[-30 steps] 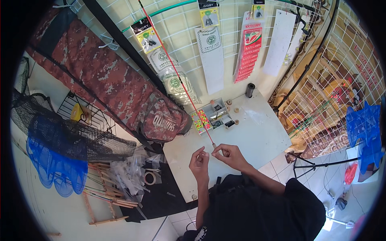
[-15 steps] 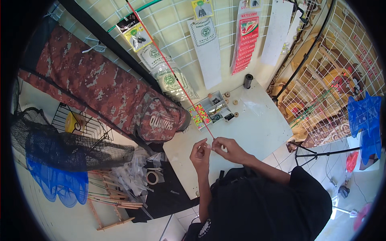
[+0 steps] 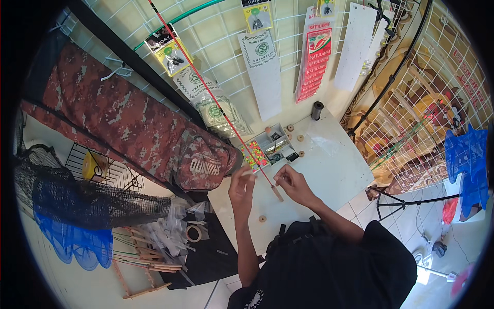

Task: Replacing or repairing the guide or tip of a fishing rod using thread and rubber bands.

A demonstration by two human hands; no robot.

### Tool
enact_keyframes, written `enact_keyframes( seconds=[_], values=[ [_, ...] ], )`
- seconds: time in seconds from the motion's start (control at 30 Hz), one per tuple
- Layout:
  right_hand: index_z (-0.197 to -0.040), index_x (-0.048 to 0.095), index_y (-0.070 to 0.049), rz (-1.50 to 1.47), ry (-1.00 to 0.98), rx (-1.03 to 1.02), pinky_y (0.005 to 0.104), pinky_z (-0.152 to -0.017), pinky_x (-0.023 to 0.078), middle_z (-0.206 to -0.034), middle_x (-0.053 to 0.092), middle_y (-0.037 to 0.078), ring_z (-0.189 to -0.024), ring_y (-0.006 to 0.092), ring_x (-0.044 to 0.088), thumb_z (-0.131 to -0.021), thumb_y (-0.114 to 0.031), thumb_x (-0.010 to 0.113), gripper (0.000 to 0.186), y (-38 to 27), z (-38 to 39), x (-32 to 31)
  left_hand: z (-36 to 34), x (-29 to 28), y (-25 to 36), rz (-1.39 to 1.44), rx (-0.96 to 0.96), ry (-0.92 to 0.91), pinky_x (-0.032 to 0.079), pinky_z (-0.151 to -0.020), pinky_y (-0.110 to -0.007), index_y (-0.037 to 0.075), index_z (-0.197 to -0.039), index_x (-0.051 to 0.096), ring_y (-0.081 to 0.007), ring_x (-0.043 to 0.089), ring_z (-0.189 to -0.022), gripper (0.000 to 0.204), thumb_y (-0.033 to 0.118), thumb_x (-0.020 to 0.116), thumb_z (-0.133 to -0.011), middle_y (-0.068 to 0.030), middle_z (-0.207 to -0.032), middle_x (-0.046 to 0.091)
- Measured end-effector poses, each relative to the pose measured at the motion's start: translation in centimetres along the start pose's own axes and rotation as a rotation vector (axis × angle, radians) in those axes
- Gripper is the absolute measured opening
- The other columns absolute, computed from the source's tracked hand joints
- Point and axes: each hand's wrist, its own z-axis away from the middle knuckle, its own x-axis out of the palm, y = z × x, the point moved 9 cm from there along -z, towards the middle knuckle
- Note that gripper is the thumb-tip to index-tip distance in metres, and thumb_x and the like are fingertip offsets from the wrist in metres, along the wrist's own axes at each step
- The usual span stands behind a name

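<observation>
A thin red fishing rod (image 3: 221, 109) slants down from the upper left and passes between my hands. Its short wooden handle (image 3: 277, 193) shows over the white table (image 3: 329, 177). Left of the rod, my left hand (image 3: 241, 189) is raised with thumb and fingers brought together; its fingertips are slightly blurred. My right hand (image 3: 291, 184) is just right of the rod, its thumb and index finger pinched. Whatever either hand holds is too fine to see. Neither hand appears wrapped around the rod.
Beyond the hands sits a compartment tray (image 3: 282, 146) with bright beads, near several small wooden spools (image 3: 301, 154). Another round spool (image 3: 262, 219) lies near the front edge. A black cylinder (image 3: 317, 110) stands at the back. A camouflage rod bag (image 3: 128, 123) leans at left.
My hands have moved apart, the left going left and the right slightly right. The rod's handle and the spool near the front edge now show. The whole view has shifted slightly.
</observation>
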Motion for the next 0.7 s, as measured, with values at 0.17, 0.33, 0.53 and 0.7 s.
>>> enact_keyframes(
  seconds=[0.17,0.33,0.53,0.7],
  values=[
    [-0.093,0.055,0.001,0.023,0.063,-0.113,0.0290,-0.080,0.053,-0.089,0.068,0.010,-0.085,0.0143,0.066,-0.090,-0.005,0.060,0.008,-1.3,-0.9,-0.4,-4.2,2.1,3.4,0.059,0.007,-0.082,0.045,-0.096,-0.029,-0.003,-0.130,0.048,-0.0184,0.059,-0.110,0.038,0.004,0.057,-0.093,-0.0114,-0.123,0.060],
    [-0.092,0.057,0.003,0.037,0.071,-0.180,0.0291,-0.083,0.053,-0.085,0.068,0.009,-0.086,0.0148,0.067,-0.089,-0.005,0.061,0.009,-2.6,-0.9,-0.3,-5.1,3.1,3.0,0.022,-0.055,-0.175,0.052,-0.087,-0.029,-0.005,-0.121,0.056,-0.0183,0.066,-0.095,0.030,0.003,0.059,-0.092,-0.0130,-0.101,0.068],
    [-0.092,0.057,-0.001,0.177,-0.052,-0.139,0.0269,-0.055,0.041,-0.063,0.053,0.003,-0.057,0.0099,0.048,-0.087,-0.007,0.061,0.009,-3.9,-0.6,-0.1,-4.3,2.8,3.1,0.028,-0.007,-0.117,0.056,-0.078,-0.029,-0.005,-0.114,0.060,-0.0183,0.068,-0.085,0.025,0.003,0.062,-0.090,-0.0131,-0.097,0.068],
    [-0.092,0.055,-0.003,0.179,-0.059,-0.134,0.0291,-0.048,0.032,-0.056,0.040,0.000,-0.052,0.0095,0.038,-0.085,-0.008,0.060,0.010,-3.7,-0.9,-0.2,-4.2,3.0,3.3,-0.008,0.000,-0.129,0.057,-0.079,-0.030,-0.006,-0.115,0.059,-0.0187,0.068,-0.087,0.027,0.004,0.063,-0.090,-0.0107,-0.094,0.067]
  ],
)
